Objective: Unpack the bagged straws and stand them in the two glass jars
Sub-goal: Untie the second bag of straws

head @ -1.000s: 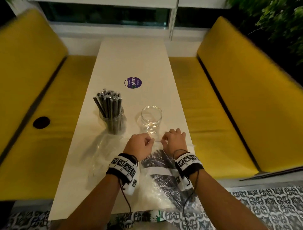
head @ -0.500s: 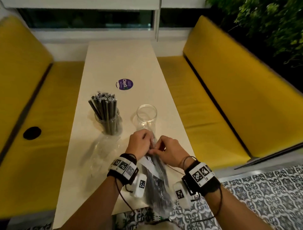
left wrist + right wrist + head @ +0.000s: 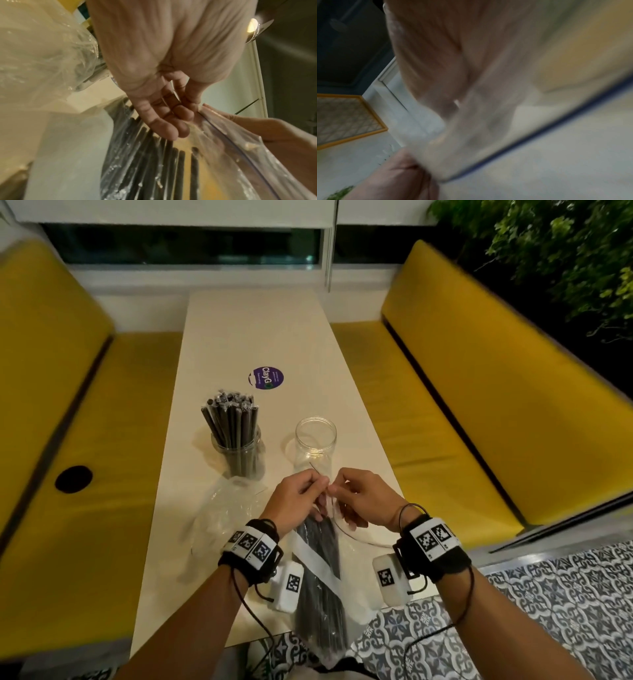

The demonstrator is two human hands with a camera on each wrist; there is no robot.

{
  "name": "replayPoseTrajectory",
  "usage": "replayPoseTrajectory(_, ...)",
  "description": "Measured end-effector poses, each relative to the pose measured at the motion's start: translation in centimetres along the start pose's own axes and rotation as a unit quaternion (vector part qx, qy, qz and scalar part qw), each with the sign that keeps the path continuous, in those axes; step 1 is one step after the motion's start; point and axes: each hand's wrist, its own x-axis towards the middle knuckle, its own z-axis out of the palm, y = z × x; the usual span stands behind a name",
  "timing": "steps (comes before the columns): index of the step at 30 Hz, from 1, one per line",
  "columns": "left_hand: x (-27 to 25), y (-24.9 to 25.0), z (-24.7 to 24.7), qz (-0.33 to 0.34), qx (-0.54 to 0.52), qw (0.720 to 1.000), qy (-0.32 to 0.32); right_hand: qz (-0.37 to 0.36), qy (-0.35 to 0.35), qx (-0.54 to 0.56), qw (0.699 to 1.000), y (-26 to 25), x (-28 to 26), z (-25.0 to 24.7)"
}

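A clear zip bag (image 3: pixel 320 583) full of black straws (image 3: pixel 145 155) hangs over the table's near edge. My left hand (image 3: pixel 320 484) and right hand (image 3: pixel 337 491) both pinch its top edge, close together, just in front of the empty glass jar (image 3: pixel 315 441). The left wrist view shows my left fingers (image 3: pixel 164 121) curled at the bag's blue zip line (image 3: pixel 231 142), with the right hand (image 3: pixel 274 128) gripping the other side. The right wrist view is blurred, showing only plastic and the zip line (image 3: pixel 539 135). To the left, a second jar (image 3: pixel 241 457) holds several upright black straws (image 3: pixel 231 419).
An empty crumpled clear bag (image 3: pixel 226 508) lies on the white table (image 3: pixel 260 330) left of my hands. A purple round sticker (image 3: pixel 266 377) sits mid-table. Yellow benches (image 3: pixel 479 392) flank both sides; the left one has a black round hole (image 3: pixel 73 479).
The bag has gone from lying flat on the table to hanging from my hands. Both hands rose and drew together at its top edge.
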Motion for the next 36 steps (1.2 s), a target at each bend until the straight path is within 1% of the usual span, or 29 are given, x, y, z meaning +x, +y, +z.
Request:
replayPoseTrajectory(4, -0.4, 0.5, 0.4, 0.018, 0.009, 1.000, -0.017, 0.048, -0.002, 0.062, 0.997, -0.9, -0.1, -0.1)
replayPoseTrajectory(7, -0.2, 0.9, 0.4, 0.013, -0.009, 1.000, -0.019, 0.069, -0.002, 0.108, 0.992, -1.6, -0.2, -0.2)
replayPoseTrajectory(9, 0.3, 0.9, 0.5, 0.017, -0.006, 1.000, -0.004, 0.076, -0.005, 0.128, 0.989, -2.0, -0.3, -0.1)
replayPoseTrajectory(11, 0.5, 1.0, 0.7, 0.026, 0.034, 0.999, 0.017, 0.084, -0.008, 0.126, 0.988, -2.2, -0.2, 0.1)
replayPoseTrajectory(13, 0.4, 1.1, 0.8, 0.031, 0.049, 0.998, 0.024, 0.069, 0.019, 0.097, 0.993, -2.4, 0.2, 0.4)
replayPoseTrajectory(16, 0.5, 1.4, 1.1, 0.028, 0.021, 0.998, 0.044, 0.011, 0.073, 0.036, 0.997, -2.2, 0.9, 0.7)
replayPoseTrajectory(18, 0.7, 1.3, 1.3, 0.024, 0.005, 0.998, 0.060, -0.014, 0.089, 0.019, 0.996, -2.0, 1.0, 1.0)
replayPoseTrajectory(21, 1.2, 1.0, 1.6, 0.035, 0.027, 0.996, 0.078, -0.027, 0.100, -0.001, 0.995, -1.7, 1.0, 1.0)
replayPoseTrajectory(25, 1.3, 1.1, 1.5, 0.038, 0.028, 0.996, 0.080, -0.031, 0.122, 0.027, 0.992, -0.9, 1.0, 0.9)
replayPoseTrajectory(27, 1.1, 1.3, 1.7, 0.042, 0.022, 0.995, 0.091, -0.032, 0.158, 0.040, 0.986, -0.3, 1.3, 1.1)
replayPoseTrajectory(29, 1.2, 1.2, 1.7, 0.025, -0.031, 0.996, 0.085, -0.019, 0.209, 0.071, 0.975, 0.3, 1.8, 1.4)
replayPoseTrajectory(31, 1.3, 1.0, 1.6, 0.006, -0.113, 0.992, 0.059, 0.002, 0.228, 0.126, 0.965, 0.4, 2.2, 1.6)
replayPoseTrajectory(33, 1.2, 1.0, 1.5, -0.001, -0.146, 0.987, 0.064, 0.019, 0.202, 0.172, 0.964, 0.1, 2.1, 1.6)
replayPoseTrajectory(35, 1.3, 1.1, 1.5, 0.017, -0.118, 0.989, 0.090, 0.018, 0.154, 0.183, 0.971, -0.6, 1.6, 1.2)
replayPoseTrajectory(36, 1.3, 1.2, 1.5, 0.026, -0.093, 0.990, 0.106, 0.014, 0.129, 0.160, 0.979, -0.9, 1.2, 0.9)
